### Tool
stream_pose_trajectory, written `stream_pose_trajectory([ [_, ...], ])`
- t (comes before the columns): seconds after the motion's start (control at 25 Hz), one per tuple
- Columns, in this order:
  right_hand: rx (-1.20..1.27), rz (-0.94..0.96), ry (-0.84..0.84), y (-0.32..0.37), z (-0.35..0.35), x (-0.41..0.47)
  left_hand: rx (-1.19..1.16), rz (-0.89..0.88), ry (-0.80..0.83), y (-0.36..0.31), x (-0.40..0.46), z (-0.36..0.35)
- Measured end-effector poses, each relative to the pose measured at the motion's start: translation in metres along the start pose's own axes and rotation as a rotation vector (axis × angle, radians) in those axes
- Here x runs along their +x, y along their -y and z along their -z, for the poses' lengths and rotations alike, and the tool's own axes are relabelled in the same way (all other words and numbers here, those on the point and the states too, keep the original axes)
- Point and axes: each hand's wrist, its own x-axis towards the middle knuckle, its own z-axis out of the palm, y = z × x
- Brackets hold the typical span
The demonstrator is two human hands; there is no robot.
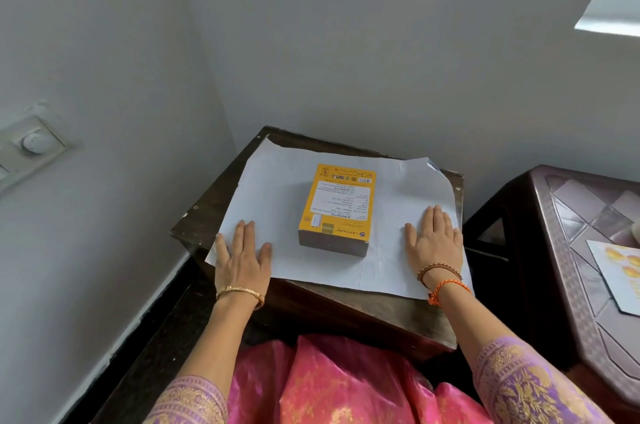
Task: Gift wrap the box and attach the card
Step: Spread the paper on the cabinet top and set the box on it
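One camera sits on the person's head. It looks forward and down, close over the counter (214,202) in a room corner.

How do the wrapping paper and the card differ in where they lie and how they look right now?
The paper is plain white and spread on the dark wooden table; the card has orange-yellow shapes printed on it and lies on the brown plastic table. The paper carries the box and both hands, left hand and right hand, press on it; the card is untouched. Both lie flat.
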Motion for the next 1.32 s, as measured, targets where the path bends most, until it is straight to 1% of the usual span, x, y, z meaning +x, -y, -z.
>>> stream_pose_trajectory([
  [0.04, -0.004, 0.000, -0.005, 0.001, -0.001, 0.001, 0.016, 0.000, -0.025, -0.003, 0.003, -0.001],
  [0.08, -0.008, 0.000, -0.008, 0.001, -0.001, 0.001, 0.035, -0.036, -0.042, -0.010, 0.005, 0.002],
  [0.16, -0.014, 0.002, -0.002, 0.000, -0.002, 0.003, -0.026, -0.145, -0.035, -0.031, 0.011, 0.010],
  [0.2, -0.003, -0.006, 0.002, 0.001, -0.003, 0.003, -0.153, -0.164, 0.008, -0.044, 0.013, 0.014],
  [0.24, 0.008, -0.015, -0.001, 0.002, -0.003, 0.004, -0.329, -0.147, 0.031, -0.056, 0.015, 0.015],
  [0.28, 0.021, -0.011, -0.023, 0.002, -0.004, 0.005, -0.506, -0.105, 0.015, -0.067, 0.014, 0.017],
  [0.36, 0.074, 0.082, -0.173, 0.004, -0.003, 0.002, -0.779, 0.004, -0.071, -0.081, 0.006, 0.018],
  [0.4, 0.128, 0.168, -0.255, 0.004, -0.005, 0.002, -0.845, 0.046, -0.077, -0.084, 0.001, 0.018],
  [0.44, 0.221, 0.244, -0.289, 0.005, -0.005, -0.001, -0.858, 0.051, -0.059, -0.085, -0.003, 0.017],
  [0.52, 0.451, 0.367, -0.186, 0.016, 0.001, -0.014, -0.797, -0.010, 0.024, -0.087, -0.008, 0.022],
  [0.56, 0.542, 0.392, -0.133, 0.023, 0.000, -0.019, -0.761, -0.057, 0.061, -0.088, -0.009, 0.026],
  [0.64, 0.626, 0.338, -0.108, 0.034, -0.004, -0.022, -0.716, -0.101, 0.080, -0.089, -0.009, 0.025],
  [0.72, 0.626, 0.288, -0.119, 0.039, -0.008, -0.022, -0.708, -0.067, 0.090, -0.087, -0.007, 0.020],
  [0.84, 0.550, 0.336, -0.137, 0.037, -0.009, -0.024, -0.740, -0.020, 0.038, -0.080, -0.006, 0.014],
  [1.0, 0.440, 0.343, -0.138, 0.038, -0.009, -0.028, -0.716, -0.039, -0.008, -0.081, -0.002, 0.011],
  [1.32, 0.398, 0.385, -0.107, 0.038, -0.009, -0.027, -0.748, -0.027, -0.031, -0.079, -0.001, 0.007],
])
